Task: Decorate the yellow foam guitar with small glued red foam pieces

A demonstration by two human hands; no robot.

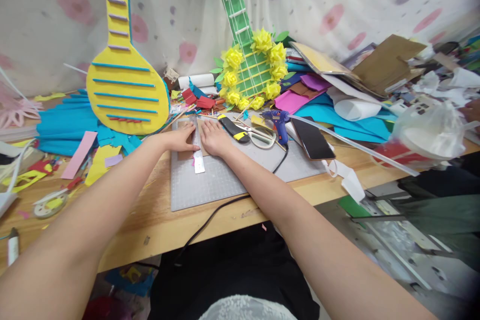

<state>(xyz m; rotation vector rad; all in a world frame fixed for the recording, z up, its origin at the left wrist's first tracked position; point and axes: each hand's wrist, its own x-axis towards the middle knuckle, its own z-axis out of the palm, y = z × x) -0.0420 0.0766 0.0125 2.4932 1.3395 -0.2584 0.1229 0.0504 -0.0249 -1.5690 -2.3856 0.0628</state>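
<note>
A metal ruler (199, 164) lies over a piece of brown cardboard (183, 156) on the grey cutting mat (210, 185). My left hand (180, 139) presses at the ruler's left side, its thumb and fingers spread against it. On the ruler's other side, my right hand (214, 138) lies flat on the cardboard with fingers stretched out. Just right of that hand are a black-and-yellow utility knife (234, 129) and white-handled scissors (262, 139). Beyond them a blue glue gun (279, 125) stands with a long clear glue stick (352, 145) sticking out.
Behind the mat lean a yellow paper guitar shape (127, 92) and a green one (240, 15) with yellow flowers. A black phone (312, 138) rests at the mat's right. The glue gun's black cord (210, 215) hangs over the table's front edge. Blue crepe paper (62, 120) lies left.
</note>
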